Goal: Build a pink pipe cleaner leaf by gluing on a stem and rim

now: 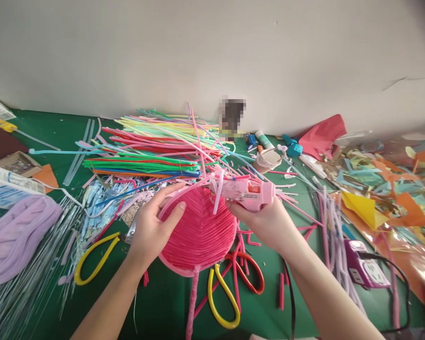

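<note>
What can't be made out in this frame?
Head view:
- Nozzle of the glue gun: crossed by a pink stem.
- Left edge of the leaf: under the left hand.
- Gun grip: inside the right hand.
- The object by the wall: pixelated.
- The box: cut off by the left edge, print too small.

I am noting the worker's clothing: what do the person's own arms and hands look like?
Both arms are bare as far as the picture shows: no sleeve edge on the left forearm or the right forearm. The left hand and the right hand wear no gloves, and no ring, watch or bracelet shows. The left thumbnail looks short and unpainted.
</note>
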Available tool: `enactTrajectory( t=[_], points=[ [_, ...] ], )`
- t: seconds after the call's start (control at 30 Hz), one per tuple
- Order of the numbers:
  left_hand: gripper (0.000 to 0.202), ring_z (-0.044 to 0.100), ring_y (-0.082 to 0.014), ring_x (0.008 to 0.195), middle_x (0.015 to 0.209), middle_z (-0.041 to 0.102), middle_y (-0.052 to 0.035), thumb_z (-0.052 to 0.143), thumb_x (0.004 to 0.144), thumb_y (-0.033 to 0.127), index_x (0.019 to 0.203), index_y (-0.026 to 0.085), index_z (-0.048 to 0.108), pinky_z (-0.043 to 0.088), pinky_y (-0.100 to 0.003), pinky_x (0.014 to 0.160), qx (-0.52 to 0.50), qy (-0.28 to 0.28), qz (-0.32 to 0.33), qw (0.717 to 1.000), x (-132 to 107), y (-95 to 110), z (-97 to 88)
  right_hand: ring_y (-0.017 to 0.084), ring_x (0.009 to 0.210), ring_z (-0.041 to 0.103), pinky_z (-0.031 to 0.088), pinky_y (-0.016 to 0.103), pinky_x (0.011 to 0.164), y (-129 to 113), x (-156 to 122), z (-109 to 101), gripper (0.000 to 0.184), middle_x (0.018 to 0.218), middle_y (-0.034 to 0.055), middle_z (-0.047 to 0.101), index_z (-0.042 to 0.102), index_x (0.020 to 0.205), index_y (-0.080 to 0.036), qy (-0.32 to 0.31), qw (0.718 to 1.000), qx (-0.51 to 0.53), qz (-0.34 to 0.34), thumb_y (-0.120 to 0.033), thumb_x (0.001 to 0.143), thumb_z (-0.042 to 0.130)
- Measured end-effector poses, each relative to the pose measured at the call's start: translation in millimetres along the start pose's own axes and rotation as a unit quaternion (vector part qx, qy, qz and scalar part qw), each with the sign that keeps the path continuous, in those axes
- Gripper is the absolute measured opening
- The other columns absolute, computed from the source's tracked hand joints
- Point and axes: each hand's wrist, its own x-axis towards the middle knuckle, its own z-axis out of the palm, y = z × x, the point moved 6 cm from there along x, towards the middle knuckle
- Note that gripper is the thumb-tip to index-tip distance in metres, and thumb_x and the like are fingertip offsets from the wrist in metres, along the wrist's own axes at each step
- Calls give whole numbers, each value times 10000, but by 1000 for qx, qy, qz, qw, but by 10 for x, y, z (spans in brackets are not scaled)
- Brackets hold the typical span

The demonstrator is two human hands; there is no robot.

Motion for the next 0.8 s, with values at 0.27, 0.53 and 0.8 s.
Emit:
enactTrajectory(
  t=[0.27,0.53,0.8],
  points=[
    [313,696,-232,1004,1166,727,-25,652,873,397,1160,279,689,574,-335,884,15,10,12,1000,-6,16,-11,118,581,394,346,250,521,20,-5,-6,66,631,-48,482,536,715,-208,5,1000,-5,16,-227,737,594],
    [293,679,-221,1065,1165,729,-19,648,883,380,1150,274,701,572,-304,884,15,14,25,999,-1,14,-20,112,561,370,326,241,503,-24,9,-8,110,610,-50,455,489,669,-211,5,1000,3,-3,-215,733,579],
    [285,677,-235,1091,1173,732,-21,640,886,381,1141,273,705,568,-327,911,28,14,32,999,-1,16,-28,130,596,446,396,252,546,25,-5,-27,59,687,-25,570,610,783,-196,11,1000,8,14,-235,742,593]
  ],
)
